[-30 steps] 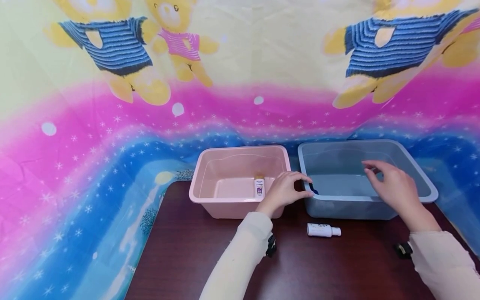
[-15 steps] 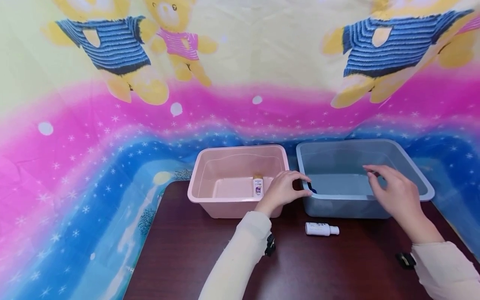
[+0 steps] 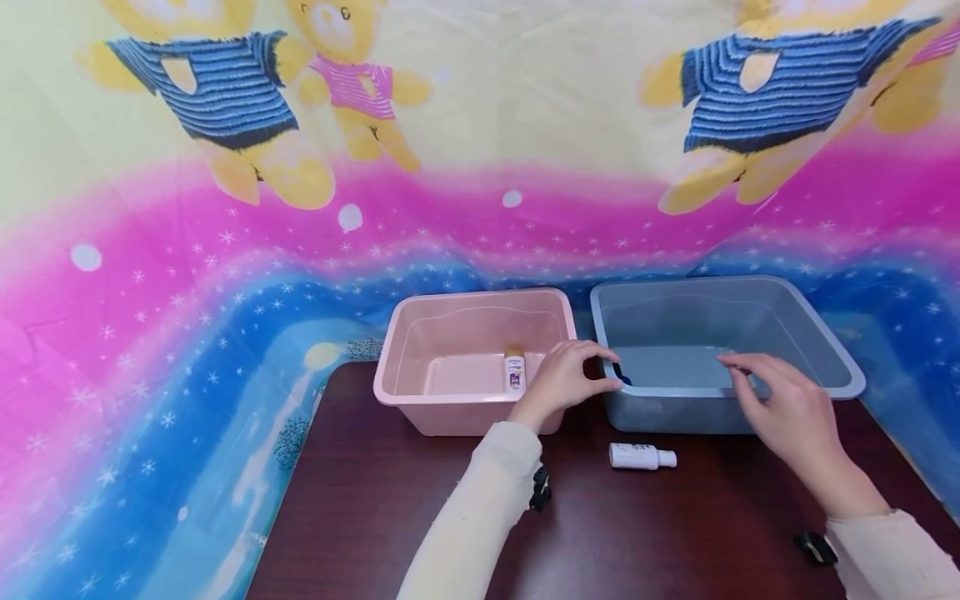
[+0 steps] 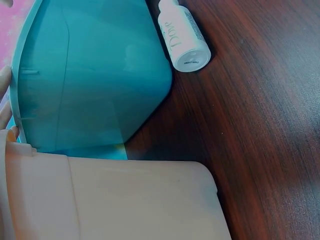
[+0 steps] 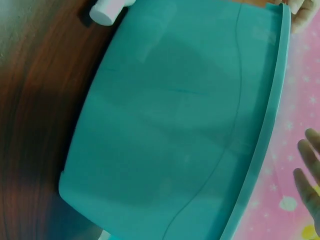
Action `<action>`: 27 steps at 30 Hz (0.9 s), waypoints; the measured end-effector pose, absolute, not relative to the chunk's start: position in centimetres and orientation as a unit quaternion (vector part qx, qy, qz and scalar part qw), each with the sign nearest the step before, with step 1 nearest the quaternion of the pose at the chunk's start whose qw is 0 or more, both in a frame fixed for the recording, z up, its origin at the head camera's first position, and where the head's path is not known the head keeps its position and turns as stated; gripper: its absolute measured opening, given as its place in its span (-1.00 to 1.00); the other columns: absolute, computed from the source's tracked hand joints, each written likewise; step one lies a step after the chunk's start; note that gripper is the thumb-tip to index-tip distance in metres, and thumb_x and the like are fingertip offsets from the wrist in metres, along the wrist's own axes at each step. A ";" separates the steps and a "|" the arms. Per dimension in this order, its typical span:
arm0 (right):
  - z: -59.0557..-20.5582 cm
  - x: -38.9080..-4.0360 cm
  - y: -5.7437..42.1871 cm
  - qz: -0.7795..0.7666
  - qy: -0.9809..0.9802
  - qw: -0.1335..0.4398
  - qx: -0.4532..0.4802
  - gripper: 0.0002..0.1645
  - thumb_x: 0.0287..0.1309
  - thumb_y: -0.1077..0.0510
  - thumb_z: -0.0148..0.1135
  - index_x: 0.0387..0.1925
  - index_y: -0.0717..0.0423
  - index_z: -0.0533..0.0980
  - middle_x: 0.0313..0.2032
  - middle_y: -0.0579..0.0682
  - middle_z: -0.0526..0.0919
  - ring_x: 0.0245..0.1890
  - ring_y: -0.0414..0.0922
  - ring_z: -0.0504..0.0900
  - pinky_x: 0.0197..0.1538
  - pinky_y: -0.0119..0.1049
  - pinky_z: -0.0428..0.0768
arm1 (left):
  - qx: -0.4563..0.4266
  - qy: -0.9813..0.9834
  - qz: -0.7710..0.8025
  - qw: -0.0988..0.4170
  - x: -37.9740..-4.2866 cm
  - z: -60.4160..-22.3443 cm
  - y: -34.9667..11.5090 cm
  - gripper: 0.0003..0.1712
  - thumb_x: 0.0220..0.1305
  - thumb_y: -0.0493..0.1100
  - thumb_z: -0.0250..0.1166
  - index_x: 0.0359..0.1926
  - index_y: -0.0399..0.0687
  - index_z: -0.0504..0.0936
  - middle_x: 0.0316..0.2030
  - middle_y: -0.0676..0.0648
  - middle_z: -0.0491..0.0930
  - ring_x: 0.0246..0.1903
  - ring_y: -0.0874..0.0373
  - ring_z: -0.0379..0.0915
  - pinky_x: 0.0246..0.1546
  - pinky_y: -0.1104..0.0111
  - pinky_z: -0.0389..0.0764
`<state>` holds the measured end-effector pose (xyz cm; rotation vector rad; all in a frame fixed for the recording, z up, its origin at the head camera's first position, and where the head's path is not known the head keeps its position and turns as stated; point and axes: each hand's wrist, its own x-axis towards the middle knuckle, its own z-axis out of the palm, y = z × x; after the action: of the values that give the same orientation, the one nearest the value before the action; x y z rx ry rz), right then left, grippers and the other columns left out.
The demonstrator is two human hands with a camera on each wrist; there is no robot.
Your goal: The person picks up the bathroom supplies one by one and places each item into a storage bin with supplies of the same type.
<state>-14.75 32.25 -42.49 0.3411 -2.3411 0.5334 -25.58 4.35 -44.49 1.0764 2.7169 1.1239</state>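
My left hand [image 3: 564, 377] is at the left front corner of the blue-grey bin [image 3: 678, 412], between it and the pink bin [image 3: 450, 417]. Its thumb and fingers are curved and apart, tips right at the rim. A small dark thing [image 3: 621, 374] shows by those tips; what it is stays unclear. My right hand [image 3: 791, 408] hovers over the blue-grey bin's front rim, fingers loosely bent, nothing between them. Its fingers [image 5: 309, 155] show spread in the right wrist view. A white bottle [image 3: 642, 456], marked "Dove" in the left wrist view, lies on its side before the blue-grey bin.
Inside the pink bin lies another white bottle [image 3: 515, 372] with a gold cap and purple label. Both bins stand side by side at the back of the dark wooden table [image 3: 360, 517]. Behind them hangs a bear-printed cloth [image 3: 480, 217].
My right hand has come slightly lower and nearer to me over the front of the blue-grey bin. My left hand stays at the same corner. The whole head view has shifted a little.
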 end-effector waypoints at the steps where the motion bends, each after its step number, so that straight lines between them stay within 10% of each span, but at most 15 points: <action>1: -42.6 -14.6 32.2 0.207 -0.902 0.354 0.136 -0.62 0.06 0.37 0.35 -0.04 0.12 0.68 -0.14 0.14 0.71 -0.29 0.02 0.62 -0.64 -0.45 0.30 | 0.343 0.868 0.359 0.006 -25.6 -44.5 4.4 -0.61 0.19 0.16 0.41 0.05 0.29 0.70 0.01 0.28 0.61 0.08 0.36 0.40 0.26 0.36 0.33; 19: -44.9 -12.5 30.0 0.241 -0.882 0.372 0.161 -0.73 0.17 0.29 0.28 -0.09 0.05 0.71 -0.19 0.06 0.73 -0.12 -0.19 0.61 0.10 -0.77 0.20 | 0.333 0.872 0.359 0.009 -25.4 -44.5 4.4 -0.60 0.19 0.19 0.40 0.05 0.34 0.69 0.06 0.27 0.59 0.12 0.33 0.38 0.26 0.33 0.35; 27: -46.2 -11.8 29.5 0.227 -0.900 0.341 0.147 -0.62 -0.04 0.36 0.42 -0.11 0.06 0.70 -0.19 0.01 0.73 -0.16 -0.07 0.63 -0.19 -0.43 0.50 | 0.330 0.871 0.363 0.010 -25.3 -44.5 4.4 -0.60 0.19 0.19 0.40 0.06 0.35 0.68 0.06 0.27 0.58 0.12 0.33 0.37 0.25 0.32 0.36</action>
<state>-11.83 29.46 -46.24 0.3817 -2.3413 0.5911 -25.33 4.36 -44.54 1.0316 2.7199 1.1322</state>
